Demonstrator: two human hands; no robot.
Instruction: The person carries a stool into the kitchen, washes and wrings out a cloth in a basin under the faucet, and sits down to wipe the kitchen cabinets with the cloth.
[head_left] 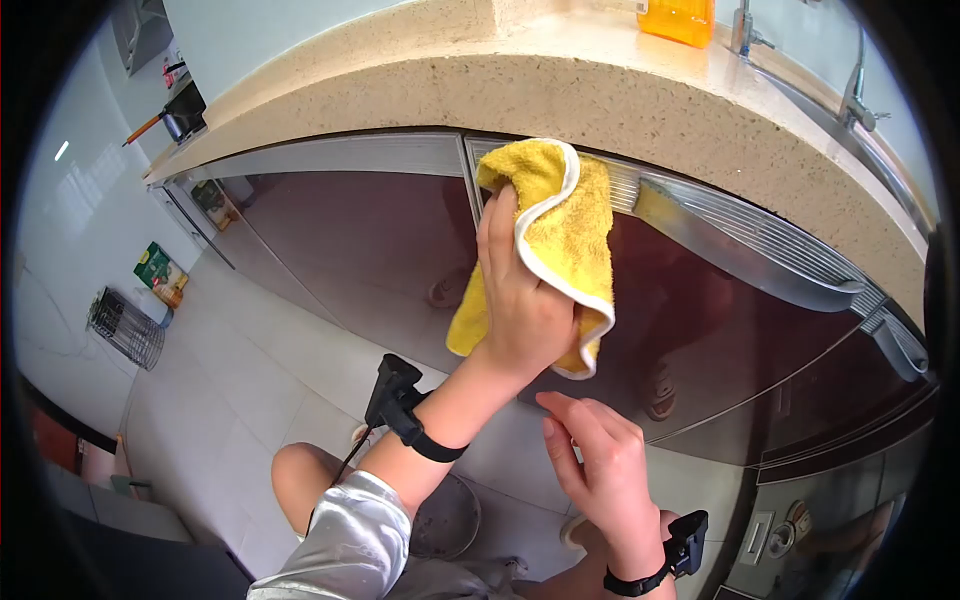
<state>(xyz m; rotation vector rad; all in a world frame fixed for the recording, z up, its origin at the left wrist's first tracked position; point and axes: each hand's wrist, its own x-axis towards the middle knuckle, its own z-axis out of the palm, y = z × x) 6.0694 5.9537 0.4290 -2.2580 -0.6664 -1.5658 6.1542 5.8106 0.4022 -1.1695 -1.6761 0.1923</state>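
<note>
My left hand [525, 310] presses a yellow towel [575, 225] with white edging against the dark, glossy cabinet front [390, 235], just under the countertop. Its fingers bend into the folded cloth, and their tips are partly hidden by it. Lower down and to the right, my right hand [605, 455] hovers in front of the cabinet, touching nothing. Its fingers are loosely curled, with the thumb apart from the index finger and nothing visible between them. A long metal handle [750, 245] juts from the cabinet to the right of the towel.
Above runs a speckled stone countertop [420, 85] with an orange bottle [677, 20] and a sink [825, 115]. A dark pot [183, 110] stands at the far left. On the floor are a wire rack [128, 328], a green package [160, 272] and a round basin [445, 515] by my legs.
</note>
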